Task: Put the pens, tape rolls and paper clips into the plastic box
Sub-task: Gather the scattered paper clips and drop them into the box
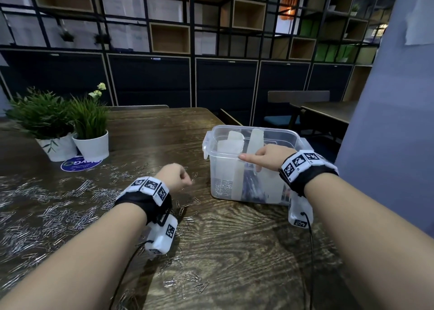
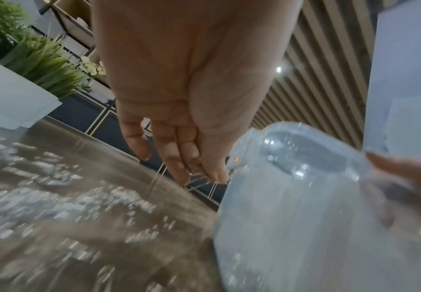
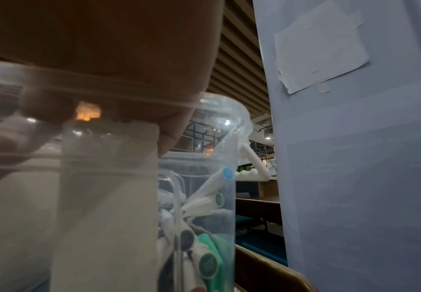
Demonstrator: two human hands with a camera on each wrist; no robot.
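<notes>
Fingers (image 2: 179,158) of the left hand (image 1: 172,175) are bunched with tips together, pinching what looks like a few clips (image 2: 194,173); motion blur leaves the count unclear. Right hand (image 1: 270,155) is clamped on the near rim of the box (image 1: 234,168), index finger laid along the edge, thumb inside. The box is seen just right of the left hand, rim higher than the pinch; its open top lies up and right of the fingertips. Pens (image 3: 204,197) are already inside at the right end, clips at the left end. Loose clips (image 1: 58,204) are spread over the tabletop (image 1: 234,239) left and near. Pots (image 1: 91,145) stand far left, well apart. Room above the box's left half is free.
</notes>
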